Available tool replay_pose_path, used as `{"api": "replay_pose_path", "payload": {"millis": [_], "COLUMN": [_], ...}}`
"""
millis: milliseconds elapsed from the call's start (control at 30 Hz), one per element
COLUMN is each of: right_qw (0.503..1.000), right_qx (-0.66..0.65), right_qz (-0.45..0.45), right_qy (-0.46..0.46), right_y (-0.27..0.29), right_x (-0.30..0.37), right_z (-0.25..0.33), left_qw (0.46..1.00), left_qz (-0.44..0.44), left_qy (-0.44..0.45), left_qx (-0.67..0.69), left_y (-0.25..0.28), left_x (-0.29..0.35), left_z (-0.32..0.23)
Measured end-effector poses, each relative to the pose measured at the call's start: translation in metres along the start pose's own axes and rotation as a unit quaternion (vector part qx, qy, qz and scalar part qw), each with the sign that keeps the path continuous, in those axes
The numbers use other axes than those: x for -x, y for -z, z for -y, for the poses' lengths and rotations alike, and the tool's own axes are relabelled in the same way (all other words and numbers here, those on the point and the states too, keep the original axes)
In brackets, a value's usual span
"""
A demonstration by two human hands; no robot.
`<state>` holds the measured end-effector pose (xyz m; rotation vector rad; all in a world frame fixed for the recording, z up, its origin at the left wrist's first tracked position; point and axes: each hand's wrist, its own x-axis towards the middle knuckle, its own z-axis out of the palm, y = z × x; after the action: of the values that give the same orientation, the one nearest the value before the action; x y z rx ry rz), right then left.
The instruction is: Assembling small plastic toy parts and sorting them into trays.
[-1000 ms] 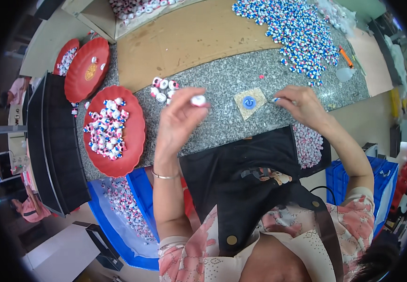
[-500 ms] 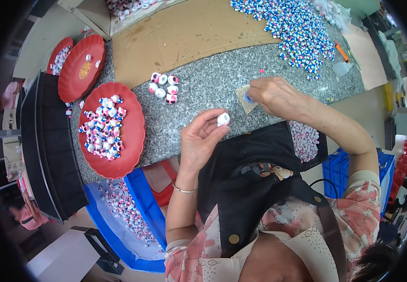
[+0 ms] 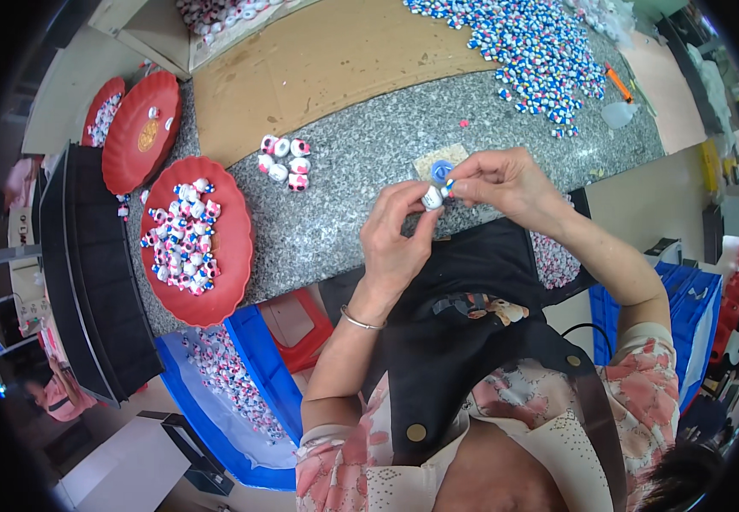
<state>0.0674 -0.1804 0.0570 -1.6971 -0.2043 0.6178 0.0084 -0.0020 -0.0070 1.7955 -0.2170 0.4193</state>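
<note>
pinching a white piece [image 3: 432,199] by its sides, probably leaving its end uncovered, the left hand [image 3: 395,235] holds it near the front of the tabletop [image 3: 352,145], touching or just beside a blue-and-white piece [image 3: 448,188] pinched by the right hand [image 3: 506,188]; a blue disc [image 3: 441,171] lies close beyond, likely for short reach, a red plate [image 3: 231,273] farther left.
</note>
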Motion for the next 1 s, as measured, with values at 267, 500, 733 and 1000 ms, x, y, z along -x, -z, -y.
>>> {"api": "replay_pose_path", "payload": {"millis": [267,500,733,1000], "right_qw": [0.933,0.928,0.941,0.856], "right_qx": [0.241,0.229,0.17,0.316], "right_qz": [0.048,0.063,0.029,-0.17], "right_qy": [0.263,0.289,0.291,0.373], "right_y": [0.0,-0.007,-0.018,-0.034], "right_x": [0.017,0.013,0.002,0.0], "right_z": [0.01,0.007,-0.006,-0.015], "left_qw": [0.935,0.921,0.972,0.988], "left_qz": [0.216,0.214,0.06,0.026], "left_qy": [0.149,0.165,0.094,0.066], "left_qx": [0.239,0.282,0.206,0.139], "left_y": [0.028,0.03,0.021,-0.004], "left_x": [-0.009,-0.007,0.001,0.001], "left_z": [-0.009,-0.014,-0.007,-0.022]}}
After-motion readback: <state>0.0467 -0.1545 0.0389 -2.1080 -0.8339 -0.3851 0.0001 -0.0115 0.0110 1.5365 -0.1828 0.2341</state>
